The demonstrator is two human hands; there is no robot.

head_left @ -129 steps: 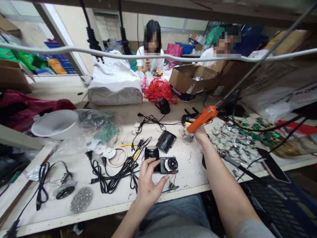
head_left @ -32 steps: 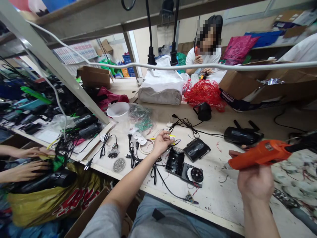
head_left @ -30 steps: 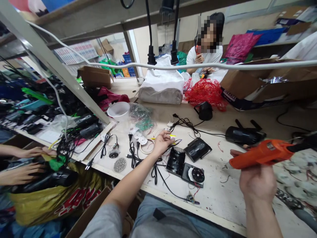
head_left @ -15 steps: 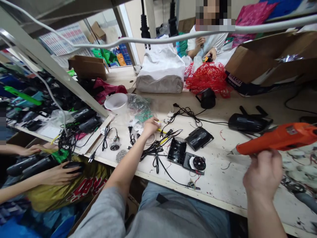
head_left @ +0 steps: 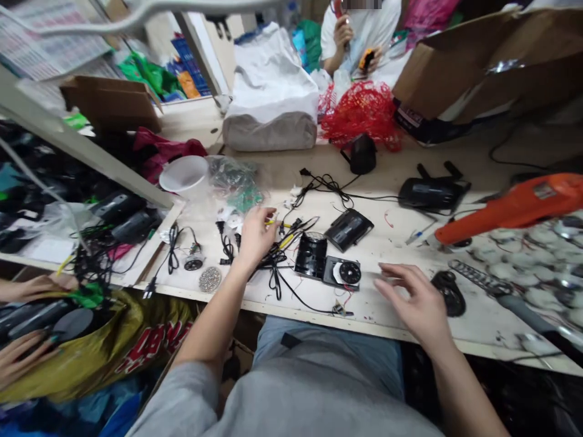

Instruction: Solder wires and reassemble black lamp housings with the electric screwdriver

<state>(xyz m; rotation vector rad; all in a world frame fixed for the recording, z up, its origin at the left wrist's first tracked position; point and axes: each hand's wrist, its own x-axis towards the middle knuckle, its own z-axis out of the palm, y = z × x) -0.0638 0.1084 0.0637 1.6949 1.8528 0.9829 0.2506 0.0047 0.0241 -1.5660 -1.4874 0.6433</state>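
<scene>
My left hand (head_left: 259,235) reaches over a heap of black power cords (head_left: 276,258). Its fingers are curled beside a thin yellow handle (head_left: 286,241), and what they pinch is too small to make out. My right hand (head_left: 416,300) hovers over the bench with thumb and fingers apart, holding nothing. To its left lies a small panel with a round black dial-like part (head_left: 350,273), wired to a little circuit board (head_left: 339,309). An open black housing (head_left: 311,255) and a black cover (head_left: 349,230) sit beside it. An orange gun-shaped tool (head_left: 510,208) with a tapered nose stands at the right.
Right of my hand are a coiled-spring holder with a grey-handled tool (head_left: 523,312) and many white round parts (head_left: 514,255). A white tub (head_left: 184,176), red netting (head_left: 362,115) and a cardboard box (head_left: 455,79) stand behind. Co-workers' hands (head_left: 25,358) show left and far side.
My right hand has let go of the orange tool and moved left, opening. My left hand stays at the cords, its fingers curling more. The view has shifted.
</scene>
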